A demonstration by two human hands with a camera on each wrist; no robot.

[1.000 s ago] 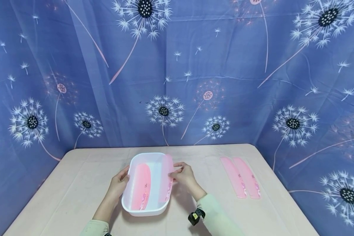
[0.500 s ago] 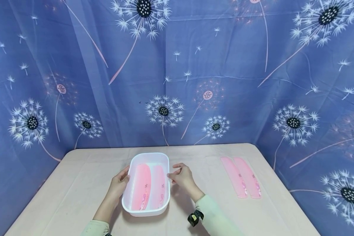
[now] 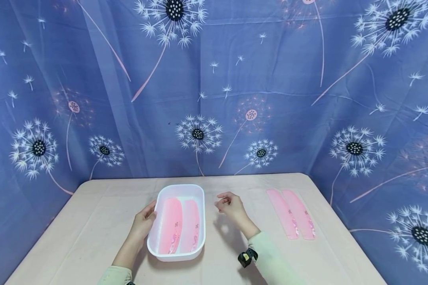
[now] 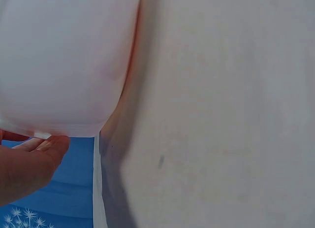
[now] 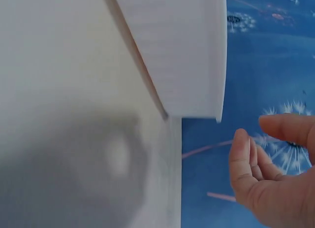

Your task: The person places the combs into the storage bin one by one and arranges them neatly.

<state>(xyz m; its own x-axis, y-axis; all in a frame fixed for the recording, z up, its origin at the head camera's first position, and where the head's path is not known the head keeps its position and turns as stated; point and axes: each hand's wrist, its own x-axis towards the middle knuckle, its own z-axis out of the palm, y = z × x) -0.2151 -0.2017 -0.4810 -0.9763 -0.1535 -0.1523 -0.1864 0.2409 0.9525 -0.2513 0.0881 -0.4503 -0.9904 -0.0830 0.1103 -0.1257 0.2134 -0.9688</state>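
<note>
A white plastic basin stands on the table, and my left hand grips its left rim between thumb and fingers. In the left wrist view, my left fingers are at the basin's rim, partly hidden by its wall. Two pink combs lie side by side inside: one comb on the left, a paler comb on the right. My right hand hovers just right of the basin, apart from it, with fingers loosely bent and nothing held. The right wrist view shows a gap between its thumb and fingers.
Two more pink combs lie on the right of the table, a near comb and an outer comb, slightly slanted. The table has a pale cover. Behind and beside it hangs a blue dandelion-print cloth.
My right hand has let go of the paler comb, which dropped from the basin's right rim to lie inside. That hand then moved away to the right. My left hand has stayed put.
</note>
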